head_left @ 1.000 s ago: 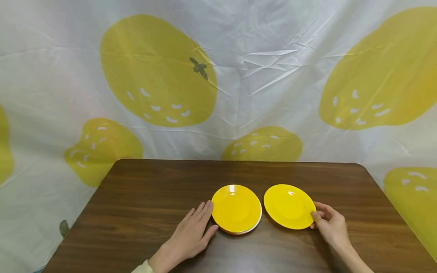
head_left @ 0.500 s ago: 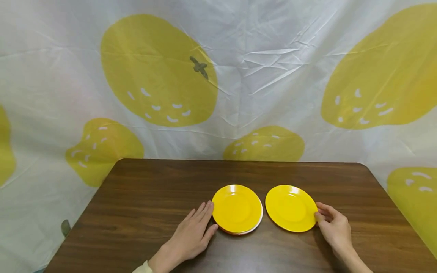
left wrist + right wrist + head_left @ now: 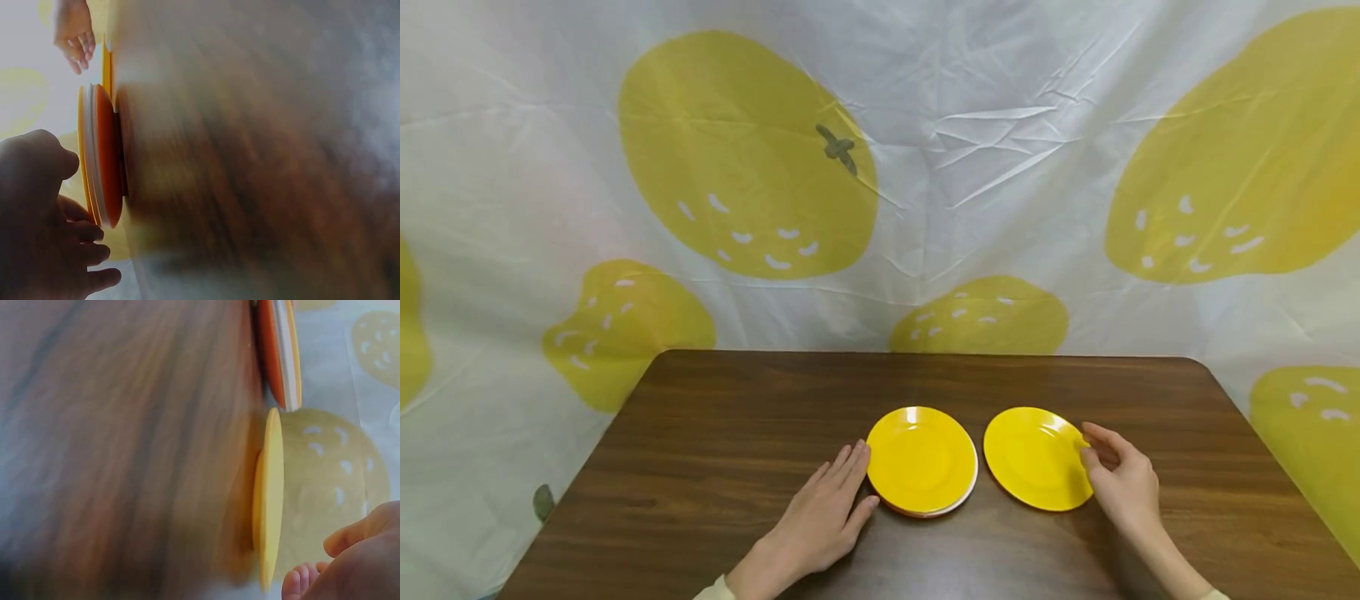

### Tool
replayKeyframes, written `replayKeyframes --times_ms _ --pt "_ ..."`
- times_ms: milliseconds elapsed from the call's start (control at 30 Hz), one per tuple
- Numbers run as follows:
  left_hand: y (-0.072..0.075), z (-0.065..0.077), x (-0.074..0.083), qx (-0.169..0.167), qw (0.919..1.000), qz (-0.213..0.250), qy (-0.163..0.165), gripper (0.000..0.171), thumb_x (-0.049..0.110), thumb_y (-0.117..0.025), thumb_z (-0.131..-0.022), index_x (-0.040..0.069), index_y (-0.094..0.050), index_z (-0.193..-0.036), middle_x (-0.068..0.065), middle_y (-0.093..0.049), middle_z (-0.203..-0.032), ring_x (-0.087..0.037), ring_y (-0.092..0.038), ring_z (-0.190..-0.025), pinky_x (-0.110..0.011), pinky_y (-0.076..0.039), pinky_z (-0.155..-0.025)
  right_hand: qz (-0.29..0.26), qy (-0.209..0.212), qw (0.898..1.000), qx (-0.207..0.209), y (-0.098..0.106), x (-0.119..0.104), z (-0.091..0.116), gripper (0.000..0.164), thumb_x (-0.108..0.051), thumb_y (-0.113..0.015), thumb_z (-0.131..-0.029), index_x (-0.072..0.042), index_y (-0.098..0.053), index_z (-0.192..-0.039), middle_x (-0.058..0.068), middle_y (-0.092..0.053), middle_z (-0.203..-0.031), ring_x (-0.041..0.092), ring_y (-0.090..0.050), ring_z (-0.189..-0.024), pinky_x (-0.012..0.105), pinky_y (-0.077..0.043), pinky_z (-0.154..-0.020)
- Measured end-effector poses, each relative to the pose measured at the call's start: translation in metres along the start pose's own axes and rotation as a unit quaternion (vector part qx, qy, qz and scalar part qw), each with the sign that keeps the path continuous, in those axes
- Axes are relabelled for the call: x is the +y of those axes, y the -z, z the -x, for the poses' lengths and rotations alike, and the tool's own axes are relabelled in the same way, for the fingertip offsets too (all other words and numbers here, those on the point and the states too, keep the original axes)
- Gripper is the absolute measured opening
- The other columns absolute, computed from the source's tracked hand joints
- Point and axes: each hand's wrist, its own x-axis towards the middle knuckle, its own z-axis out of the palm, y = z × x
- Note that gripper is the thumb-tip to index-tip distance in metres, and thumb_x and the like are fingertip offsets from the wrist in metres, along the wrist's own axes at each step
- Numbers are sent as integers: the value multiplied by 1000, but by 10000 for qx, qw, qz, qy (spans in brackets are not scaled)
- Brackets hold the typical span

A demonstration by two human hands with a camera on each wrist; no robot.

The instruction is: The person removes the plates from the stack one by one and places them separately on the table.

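Note:
My left hand (image 3: 822,508) lies beside a stack of plates, its fairly straight fingers at the stack's left rim. A yellow plate (image 3: 920,458) tops that stack. White rims (image 3: 92,144) and an orange plate (image 3: 109,156) show beneath it in the left wrist view. To the right, a single yellow plate (image 3: 1033,458) rests on the table. Over its right edge hovers my right hand (image 3: 1123,483), fingers loosely bent and gripping nothing. The right wrist view shows this hand (image 3: 350,556) apart from the plate's rim (image 3: 272,500).
Both groups of plates stand on a dark wooden table (image 3: 760,400), with a narrow gap between them. Behind the table hangs a white cloth (image 3: 985,192) printed with big yellow fruit.
The right hand has let go of the single yellow plate and lifted slightly, moving up and left over its edge. That plate shifted a little right and now lies flat. The left hand stays put.

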Motion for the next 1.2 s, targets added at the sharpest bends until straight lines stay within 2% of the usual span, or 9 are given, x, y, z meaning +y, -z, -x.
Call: replayKeyframes --times_ms 167,233,333,433,500,667,833,1067,1200 --pt "-1 1 0 -17 10000 39 -42 66 43 -37 -109 4 -22 -161 -15 -22 -167 -33 -26 -154 -55 -31 -121 -226 62 9994 -242 -8 -14 -2 34 -6 -62 -95 1 -67 -128 23 -72 -119 -22 -50 -78 -3 -42 -71" --pt "-1 2 0 -11 10000 36 -49 66 43 -37 -109 4 -22 -161 -15 -22 -167 -32 -26 -154 -55 -31 -121 -280 46 9989 -363 -11 -20 -2 34 -5 -61 -95 1 -67 -128 22 -72 -119 -15 -56 -80 -2 -43 -72" --pt "-3 2 -1 -11 10000 39 -88 66 43 -37 -109 3 -22 -161 -16 -23 -167 -33 -27 -153 -55 -32 -121 -294 94 9978 -592 -16 -28 -3 34 -5 -60 -97 1 -66 -129 22 -71 -119 8 -70 -91 -1 -42 -74" --pt "-4 2 -1 -8 9999 45 -145 67 43 -37 -109 3 -22 -161 -16 -22 -167 -33 -27 -153 -55 -33 -120 -257 169 9960 -841 -21 -36 -2 34 -6 -59 -97 1 -65 -131 22 -72 -120 29 -70 -104 0 -43 -76" --pt "-5 1 -1 -17 9999 42 -166 67 44 -37 -109 3 -21 -161 -16 -22 -167 -33 -26 -154 -54 -33 -120 -359 201 9939 -1025 -25 -41 -1 34 -5 -60 -97 2 -65 -131 22 -72 -119 28 -70 -104 3 -45 -77" --pt "-6 1 -2 -51 9999 55 -155 69 44 -37 -109 3 -19 -161 -17 -19 -168 -34 -24 -154 -54 -33 -120 -726 129 9866 -1459 -37 -51 3 35 -3 -61 -96 5 -64 -130 23 -72 -118 14 -69 -96 10 -51 -78" --pt "-5 0 -3 -69 9998 53 -177 70 45 -38 -109 3 -18 -161 -17 -17 -169 -34 -23 -154 -54 -34 -120 -874 160 9819 -1675 -46 -60 6 34 -2 -61 -96 4 -65 -129 22 -72 -116 24 -70 -100 12 -52 -78" --pt "-3 -1 -3 -106 9996 82 -235 71 42 -40 -109 2 -16 -161 -18 -14 -169 -35 -22 -155 -53 -33 -121 -877 302 9775 -1893 -55 -65 11 33 -3 -63 -95 5 -66 -127 20 -73 -111 21 -70 -96 15 -53 -77" --pt "-2 -2 -2 -109 9996 28 -251 71 42 -40 -109 2 -16 -161 -19 -15 -169 -35 -22 -155 -53 -33 -121 -775 395 9766 -1969 -59 -65 14 33 -3 -64 -94 5 -67 -126 19 -74 -109 25 -71 -96 17 -53 -77"
